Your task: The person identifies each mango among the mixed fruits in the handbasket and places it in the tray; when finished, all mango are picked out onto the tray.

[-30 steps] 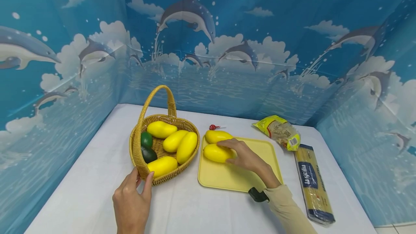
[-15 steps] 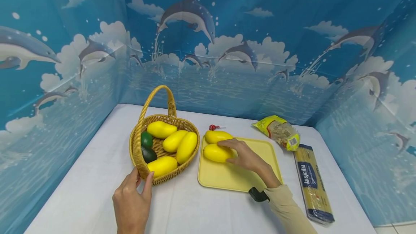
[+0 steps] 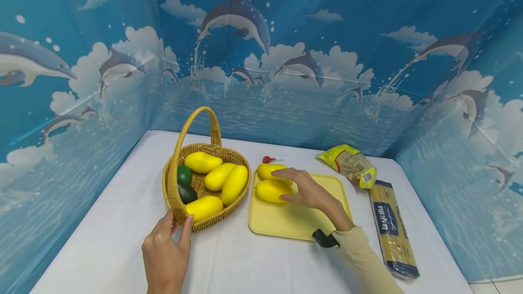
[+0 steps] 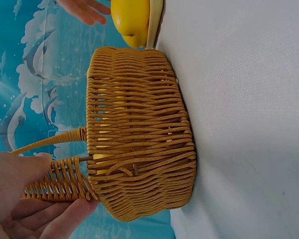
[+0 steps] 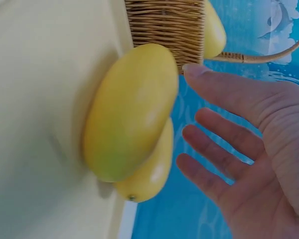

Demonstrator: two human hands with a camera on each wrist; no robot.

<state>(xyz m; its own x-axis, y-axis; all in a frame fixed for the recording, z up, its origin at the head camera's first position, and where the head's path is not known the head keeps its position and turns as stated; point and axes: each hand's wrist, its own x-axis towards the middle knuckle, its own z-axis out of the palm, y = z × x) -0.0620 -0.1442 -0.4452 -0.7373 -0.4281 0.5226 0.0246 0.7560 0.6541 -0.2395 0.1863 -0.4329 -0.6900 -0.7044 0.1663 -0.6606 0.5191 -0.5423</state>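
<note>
My left hand [image 3: 166, 251] grips the base of the handle on a wicker basket [image 3: 220, 219], thumb on one side and fingers on the other, as the left wrist view shows. Inside the basket lie several yellow mangoes [image 3: 203, 208] and two dark green fruits [image 3: 185, 175]. On a pale yellow tray [image 3: 282, 223] rest two more mangoes, a near one [image 3: 273, 191] and a far one [image 3: 269, 171]. Spread over the near mango, my right hand [image 3: 308, 189] has its fingers apart and holds nothing; the right wrist view shows a gap between palm and fruit.
A red-wrapped lollipop [image 3: 268, 159] lies behind the tray. To the right are a yellow plastic food bag [image 3: 352, 167] and a long pack of spaghetti [image 3: 393, 230]. A dolphin-print curtain [image 3: 261, 94] borders the white tabletop [image 3: 229, 262] at the back and sides.
My right hand has lifted slightly off the near mango, its fingers opening away from it. The mango stays on the tray. My left hand and the basket have not moved.
</note>
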